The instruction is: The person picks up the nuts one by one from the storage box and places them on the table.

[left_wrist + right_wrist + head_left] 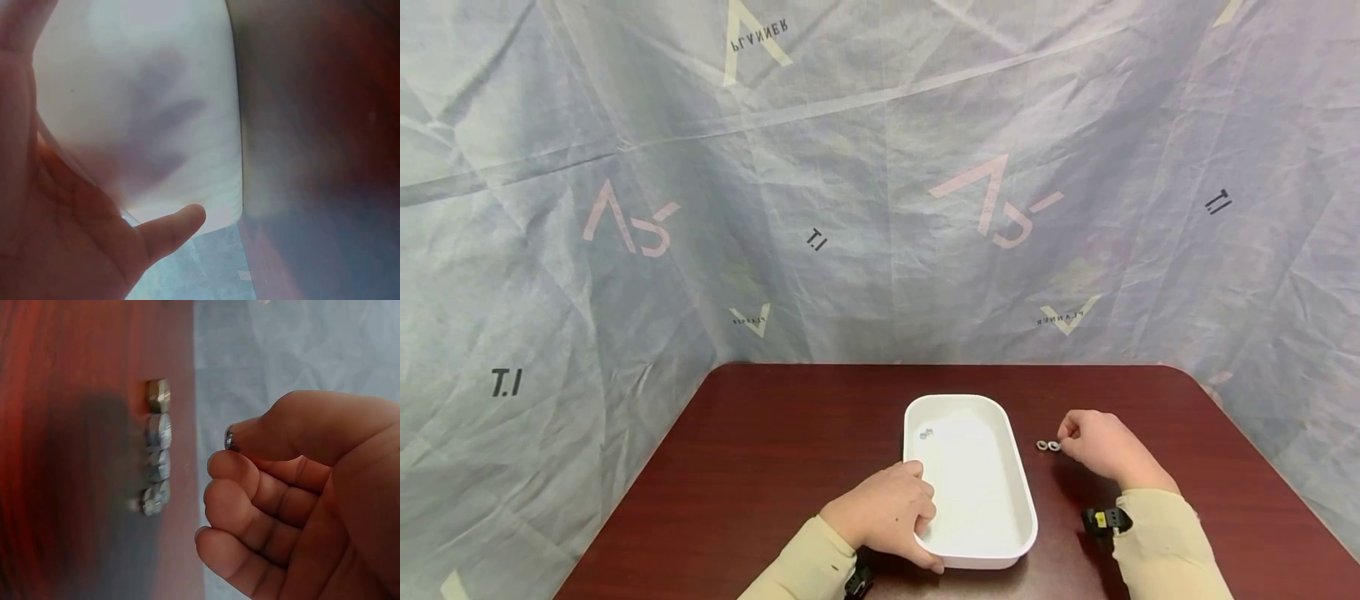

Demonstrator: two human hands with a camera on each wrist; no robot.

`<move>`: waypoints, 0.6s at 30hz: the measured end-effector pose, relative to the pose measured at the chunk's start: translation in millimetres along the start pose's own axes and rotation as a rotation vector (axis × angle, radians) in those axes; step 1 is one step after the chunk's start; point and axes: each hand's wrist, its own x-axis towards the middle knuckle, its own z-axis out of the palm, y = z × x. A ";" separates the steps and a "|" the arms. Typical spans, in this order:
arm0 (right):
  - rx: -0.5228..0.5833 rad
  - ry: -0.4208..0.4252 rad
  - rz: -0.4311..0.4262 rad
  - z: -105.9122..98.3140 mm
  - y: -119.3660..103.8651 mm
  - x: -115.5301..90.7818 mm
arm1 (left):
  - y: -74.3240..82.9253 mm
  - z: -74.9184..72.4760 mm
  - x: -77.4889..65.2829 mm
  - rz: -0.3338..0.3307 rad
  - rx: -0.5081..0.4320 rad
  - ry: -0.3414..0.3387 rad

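A white rectangular tray (973,560) with rounded corners sits on the table. My left hand (891,508) grips its near left corner, fingers over the rim and thumb against the outside; the finger shapes show dimly through the wall in the left wrist view. Two small metal pieces (927,433) lie inside the tray at its far left. My right hand (1101,446) is right of the tray, pinching a small shiny metal piece (230,437), mostly hidden, between thumb and forefinger. Beside it several metal nuts stand in a row, a brass-coloured nut (159,395) and silver nuts (159,431).
The dark red wooden table (775,442) reaches back to a grey printed cloth (865,208) that hangs behind it and at both sides. A black wrist strap (1107,521) is on the right sleeve.
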 end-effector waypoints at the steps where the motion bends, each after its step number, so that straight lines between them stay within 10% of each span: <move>1: 0.002 -0.006 0.004 1.3 2.3 0.1 | -0.1 0.1 0.0 0.000 -0.001 -0.001; 18: -0.012 -0.035 0.005 17.0 17.4 -2.6 | 0.5 0.7 -0.2 -0.010 -0.025 -0.022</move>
